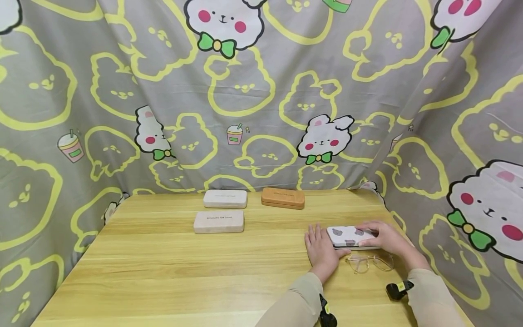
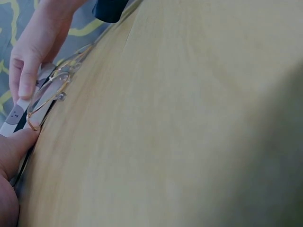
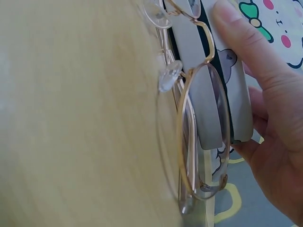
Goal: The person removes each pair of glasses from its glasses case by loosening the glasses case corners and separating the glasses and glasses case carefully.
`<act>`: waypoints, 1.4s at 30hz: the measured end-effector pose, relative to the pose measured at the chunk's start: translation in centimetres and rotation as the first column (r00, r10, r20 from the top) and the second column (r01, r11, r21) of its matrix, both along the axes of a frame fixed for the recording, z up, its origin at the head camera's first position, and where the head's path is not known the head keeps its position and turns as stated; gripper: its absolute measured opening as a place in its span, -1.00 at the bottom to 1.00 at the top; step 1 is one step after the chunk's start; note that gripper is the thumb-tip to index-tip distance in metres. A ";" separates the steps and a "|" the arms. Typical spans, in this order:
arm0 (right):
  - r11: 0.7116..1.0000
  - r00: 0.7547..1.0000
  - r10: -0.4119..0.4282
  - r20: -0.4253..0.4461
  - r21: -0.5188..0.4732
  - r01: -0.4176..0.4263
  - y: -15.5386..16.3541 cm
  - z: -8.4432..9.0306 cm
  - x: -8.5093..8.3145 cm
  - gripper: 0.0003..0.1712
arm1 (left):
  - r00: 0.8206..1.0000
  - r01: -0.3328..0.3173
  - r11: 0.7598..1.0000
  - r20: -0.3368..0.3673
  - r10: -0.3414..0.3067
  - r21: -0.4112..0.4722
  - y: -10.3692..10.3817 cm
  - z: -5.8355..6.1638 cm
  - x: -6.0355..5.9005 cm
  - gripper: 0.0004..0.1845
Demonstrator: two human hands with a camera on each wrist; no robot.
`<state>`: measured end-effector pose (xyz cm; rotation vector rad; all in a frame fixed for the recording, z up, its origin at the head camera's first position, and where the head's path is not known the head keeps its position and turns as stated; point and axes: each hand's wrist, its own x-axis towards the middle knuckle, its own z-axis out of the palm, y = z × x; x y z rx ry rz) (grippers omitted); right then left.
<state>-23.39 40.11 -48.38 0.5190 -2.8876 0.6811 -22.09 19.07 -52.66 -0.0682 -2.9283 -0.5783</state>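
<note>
A white glasses case (image 1: 345, 237) with grey bear heads lies at the right of the table. My right hand (image 1: 388, 238) grips its lid at the right end, thumb on the front edge and fingers over the top. In the right wrist view a dark gap runs between the lid (image 3: 242, 106) and the base (image 3: 201, 94). My left hand (image 1: 321, 250) rests at the case's left end, fingers straight on the table and the thumb (image 2: 21, 142) along the front. A pair of thin gold-framed glasses (image 1: 369, 262) with clear lenses lies just in front of the case.
Two pale cases, a white one (image 1: 225, 199) and a beige one (image 1: 219, 221), lie left of centre on the wooden table (image 1: 171, 272). An orange-brown case (image 1: 283, 198) is at the back. A patterned curtain (image 1: 253, 109) hangs behind and along the sides.
</note>
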 end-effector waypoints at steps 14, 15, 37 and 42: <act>1.000 0.999 -0.003 -0.033 0.000 0.003 -0.2 -0.3 -0.1 -0.33 | 1.000 -0.008 1.000 -0.016 0.008 -0.017 0.0 -0.1 -0.2 0.11; 1.000 1.000 0.000 -0.026 -0.001 0.000 -0.3 -0.2 -0.1 -0.33 | 1.000 -0.008 1.000 -0.015 0.007 -0.014 0.0 -0.1 -0.2 0.11; 0.997 0.997 0.073 -0.008 0.034 -0.072 -0.2 0.4 0.1 -0.35 | 0.997 0.050 0.992 0.049 -0.056 0.113 -0.5 0.4 -0.4 0.01; 0.996 0.997 0.073 -0.021 0.049 -0.072 -0.3 0.4 0.5 -0.36 | 0.989 0.090 0.978 0.099 -0.110 0.190 -1.1 0.7 -0.6 -0.03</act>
